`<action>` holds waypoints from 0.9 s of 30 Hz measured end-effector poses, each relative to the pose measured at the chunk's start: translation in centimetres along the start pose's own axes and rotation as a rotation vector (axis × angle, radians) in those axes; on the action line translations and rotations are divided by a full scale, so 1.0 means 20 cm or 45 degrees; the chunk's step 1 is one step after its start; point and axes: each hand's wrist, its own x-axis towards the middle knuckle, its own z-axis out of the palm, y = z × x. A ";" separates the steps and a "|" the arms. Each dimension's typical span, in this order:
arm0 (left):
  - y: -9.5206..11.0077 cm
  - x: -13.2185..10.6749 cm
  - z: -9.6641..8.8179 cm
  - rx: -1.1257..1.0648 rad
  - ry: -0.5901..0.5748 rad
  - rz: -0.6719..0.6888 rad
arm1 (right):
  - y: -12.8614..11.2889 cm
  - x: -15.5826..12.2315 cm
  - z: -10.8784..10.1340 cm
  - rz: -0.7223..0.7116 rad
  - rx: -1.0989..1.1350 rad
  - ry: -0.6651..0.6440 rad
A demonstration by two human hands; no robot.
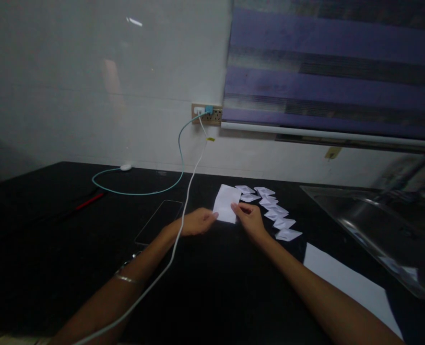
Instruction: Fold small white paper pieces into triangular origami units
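Both my hands hold one small white sheet of paper (226,203) just above the black countertop (54,268). My left hand (197,222) pinches its lower left edge. My right hand (249,219) pinches its lower right edge with the fingers curled. To the right of the sheet lie several small folded white paper pieces (274,212) in a row on the counter.
A dark phone (159,228) lies flat left of my hands. A white cable (183,211) and a teal cable (140,190) run from the wall socket (207,114). A red pen (89,201) lies far left. A steel sink (385,235) is at right, and a large white sheet (345,280) beside my right forearm.
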 end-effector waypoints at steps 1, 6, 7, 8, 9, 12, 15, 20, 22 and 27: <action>0.00 0.00 0.00 -0.022 -0.004 0.021 | 0.00 0.00 0.00 -0.002 -0.011 -0.011; -0.02 0.01 -0.01 -0.222 0.126 0.008 | -0.01 -0.01 0.00 -0.037 -0.029 -0.145; -0.02 0.02 -0.01 -0.225 0.162 -0.011 | -0.02 -0.01 0.00 -0.043 -0.031 -0.206; -0.02 0.02 -0.01 -0.217 0.189 -0.025 | -0.02 -0.02 0.00 -0.045 -0.033 -0.268; -0.02 0.02 0.00 -0.217 0.211 -0.033 | -0.02 -0.02 0.00 -0.042 -0.036 -0.319; -0.02 0.03 0.00 -0.317 0.250 -0.046 | -0.03 -0.02 0.00 -0.025 -0.048 -0.377; -0.02 0.04 0.01 -0.408 0.256 -0.100 | -0.04 -0.02 0.00 -0.046 -0.068 -0.403; -0.04 0.05 0.01 -0.443 0.348 -0.105 | -0.05 -0.03 0.01 -0.042 -0.075 -0.442; -0.05 0.06 0.01 -0.495 0.389 -0.122 | -0.05 -0.03 0.01 -0.029 -0.075 -0.441; -0.05 0.07 0.01 -0.437 0.515 -0.095 | -0.06 -0.03 0.01 -0.010 -0.082 -0.470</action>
